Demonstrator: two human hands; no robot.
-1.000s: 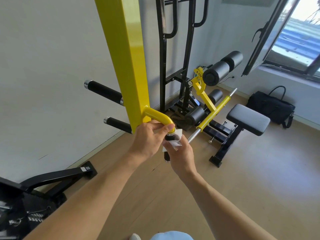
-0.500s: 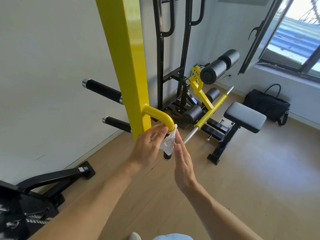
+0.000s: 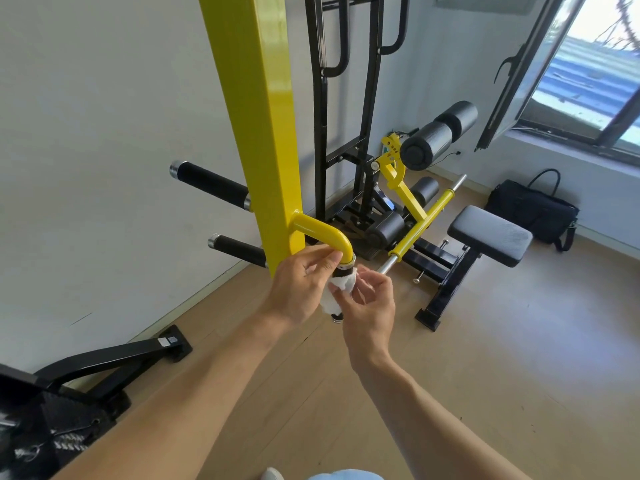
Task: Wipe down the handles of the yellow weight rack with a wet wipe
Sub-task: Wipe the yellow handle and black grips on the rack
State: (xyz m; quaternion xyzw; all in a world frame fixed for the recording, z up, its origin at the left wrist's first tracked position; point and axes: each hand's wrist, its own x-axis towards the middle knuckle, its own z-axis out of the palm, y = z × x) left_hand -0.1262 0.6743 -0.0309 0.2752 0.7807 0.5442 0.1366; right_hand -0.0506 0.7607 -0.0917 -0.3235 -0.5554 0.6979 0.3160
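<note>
Both hands pinch the wet wipe around the handle, left hand and right hand opposite; best twisted snugly downward, covering the whole grip.

Two bare forearms reach up from the bottom of the frame toward its centre. The left hand curls its fingers inward; the right hand pinches beside it, fingertips nearly touching.

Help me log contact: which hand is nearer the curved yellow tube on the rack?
Left. The left hand touches the curved yellow tube near its lower end; the right hand sits lower, pinching the white wet wipe.
</note>
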